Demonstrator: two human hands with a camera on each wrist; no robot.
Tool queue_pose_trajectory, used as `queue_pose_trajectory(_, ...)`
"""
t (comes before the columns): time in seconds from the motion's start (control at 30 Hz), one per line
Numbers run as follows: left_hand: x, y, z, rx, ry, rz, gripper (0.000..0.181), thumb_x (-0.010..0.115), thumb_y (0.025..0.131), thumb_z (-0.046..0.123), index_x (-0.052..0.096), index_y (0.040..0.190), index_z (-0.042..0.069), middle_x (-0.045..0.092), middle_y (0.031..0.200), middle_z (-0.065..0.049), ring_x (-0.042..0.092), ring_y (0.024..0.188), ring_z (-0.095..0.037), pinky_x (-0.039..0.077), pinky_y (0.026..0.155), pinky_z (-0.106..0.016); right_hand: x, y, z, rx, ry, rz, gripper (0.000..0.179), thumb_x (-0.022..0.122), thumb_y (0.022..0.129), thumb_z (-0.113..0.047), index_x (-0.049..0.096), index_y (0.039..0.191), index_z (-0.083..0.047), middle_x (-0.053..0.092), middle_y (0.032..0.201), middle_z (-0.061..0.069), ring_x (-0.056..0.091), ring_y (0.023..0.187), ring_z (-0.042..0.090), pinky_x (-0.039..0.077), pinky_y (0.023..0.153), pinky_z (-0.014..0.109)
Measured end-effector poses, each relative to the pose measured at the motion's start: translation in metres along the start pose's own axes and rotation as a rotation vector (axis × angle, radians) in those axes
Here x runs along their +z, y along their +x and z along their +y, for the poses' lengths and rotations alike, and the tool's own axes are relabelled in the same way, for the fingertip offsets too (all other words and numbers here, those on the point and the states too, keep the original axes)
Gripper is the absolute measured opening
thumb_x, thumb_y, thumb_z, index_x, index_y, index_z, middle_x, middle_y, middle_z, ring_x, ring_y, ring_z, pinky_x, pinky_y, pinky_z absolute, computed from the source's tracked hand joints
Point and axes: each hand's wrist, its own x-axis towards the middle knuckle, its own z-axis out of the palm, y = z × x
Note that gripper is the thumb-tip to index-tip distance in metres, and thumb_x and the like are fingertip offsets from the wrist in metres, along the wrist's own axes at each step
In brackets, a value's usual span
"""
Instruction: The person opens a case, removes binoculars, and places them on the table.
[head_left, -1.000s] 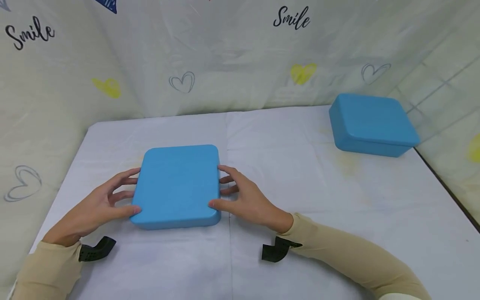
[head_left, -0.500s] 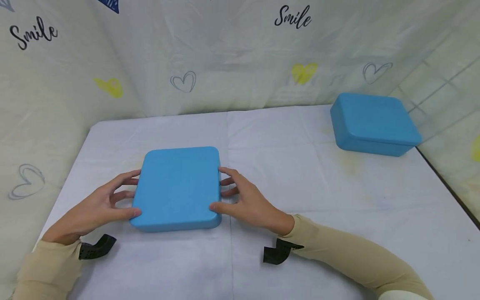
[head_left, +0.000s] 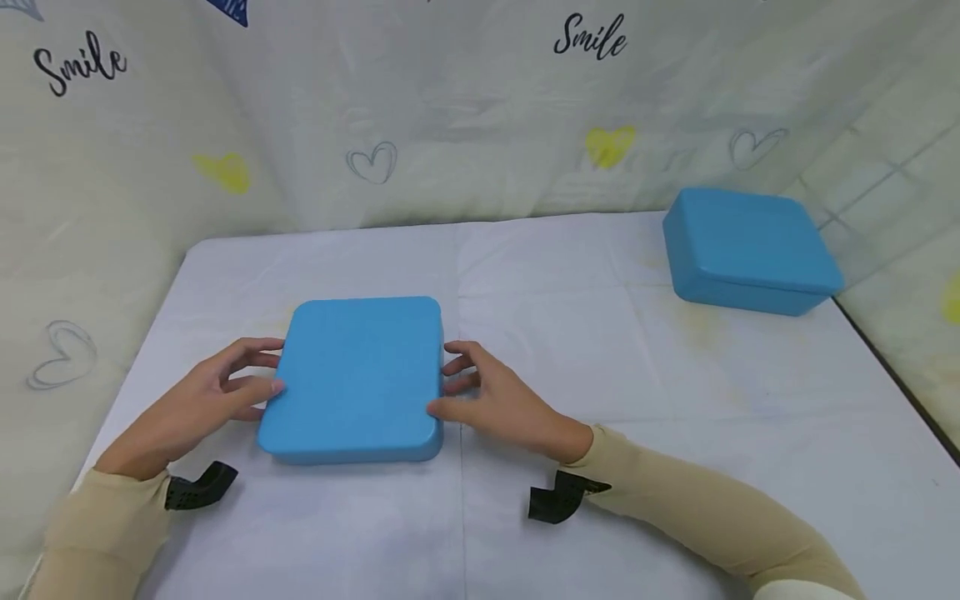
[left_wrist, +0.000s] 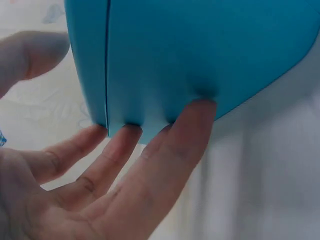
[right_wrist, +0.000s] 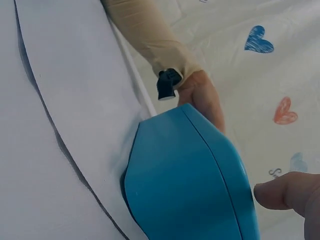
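A blue lidded box (head_left: 356,379) with rounded corners lies on the white-covered table, left of centre in the head view. At its left side is my left hand (head_left: 198,400). Several fingertips touch the side wall in the left wrist view, below the lid seam (left_wrist: 107,75), and the thumb is at the lid's edge. My right hand (head_left: 498,404) is on the opposite side, fingers spread along the wall. Its thumb (right_wrist: 280,191) is at the lid's edge in the right wrist view; its other fingers are out of that view. The lid sits on the box.
A second blue box (head_left: 753,250), with its lid on, stands at the table's far right corner. White cloth (head_left: 570,350) covers the table. A printed curtain (head_left: 465,108) hangs behind it. Each wrist carries a black mount (head_left: 558,497).
My left thumb has moved up along the box's left edge, away from the near corner. The right hand has shifted slightly right. The box has barely moved, and its lid stays on.
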Motion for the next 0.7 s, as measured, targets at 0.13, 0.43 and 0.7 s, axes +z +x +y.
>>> queue_pose_trajectory(0.13,0.0,0.01,0.004,-0.032,-0.01,0.033,0.064,0.059,0.104,0.047,0.036,0.157,0.018,0.045,0.153,-0.013,0.061,0.112,0.01,0.06,0.091,-0.022,-0.006,0.005,0.001,0.02,0.062,-0.018,0.073,0.076,0.09,-0.032,0.04,0.154,-0.023,0.055,0.138,0.0,0.062,0.123,0.018,0.057,0.098,0.035)
queue_pose_trajectory(0.43,0.0,0.026,0.011,-0.048,-0.034,0.127,0.06,0.056,0.106,0.045,0.04,0.154,0.012,0.052,0.13,-0.01,0.067,0.1,-0.001,0.062,0.085,-0.027,-0.011,0.011,0.001,0.057,0.241,-0.083,0.066,0.069,0.095,-0.026,0.041,0.154,-0.014,0.05,0.136,0.01,0.073,0.095,0.023,0.058,0.097,0.037)
queue_pose_trajectory(0.7,-0.004,0.016,0.012,-0.064,-0.032,0.07,0.063,0.054,0.106,0.046,0.039,0.157,0.012,0.054,0.132,-0.014,0.068,0.102,-0.01,0.063,0.084,-0.029,-0.017,0.01,-0.004,0.078,0.458,-0.171,0.063,0.062,0.096,-0.018,0.04,0.152,-0.003,0.057,0.122,0.012,0.064,0.108,0.025,0.062,0.095,0.045)
